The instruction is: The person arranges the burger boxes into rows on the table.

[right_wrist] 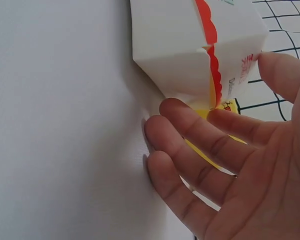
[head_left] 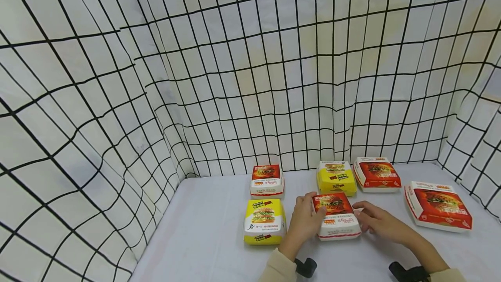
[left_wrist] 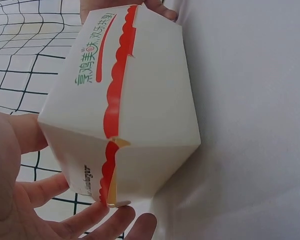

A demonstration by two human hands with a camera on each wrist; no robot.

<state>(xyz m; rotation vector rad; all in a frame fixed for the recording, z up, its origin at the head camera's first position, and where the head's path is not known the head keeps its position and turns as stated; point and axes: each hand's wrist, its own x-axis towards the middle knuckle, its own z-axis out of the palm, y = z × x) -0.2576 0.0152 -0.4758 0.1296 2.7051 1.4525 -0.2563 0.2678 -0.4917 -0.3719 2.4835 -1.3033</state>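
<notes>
A red and white burger box (head_left: pixel 337 206) sits on the white table between my hands. My left hand (head_left: pixel 306 219) grips its left side, thumb lying over the printed lid and fingers round the far corner. In the left wrist view, the white wall of the box (left_wrist: pixel 157 90) has a scalloped red seam. My right hand (head_left: pixel 377 222) is at the opposite side. In the right wrist view, its thumb and index fingertip touch that end near the seam, while the other fingers (right_wrist: pixel 195 145) are relaxed, spread below the box near the tabletop.
A yellow and white burger box (head_left: pixel 264 223) stands left of my left hand, with a smaller red one (head_left: pixel 267 182) behind it. Another yellow box (head_left: pixel 336 177) and two red boxes (head_left: pixel 377 174) (head_left: pixel 438 206) stand behind and to the right. Grid-patterned cloth walls (head_left: pixel 274 77) surround the table.
</notes>
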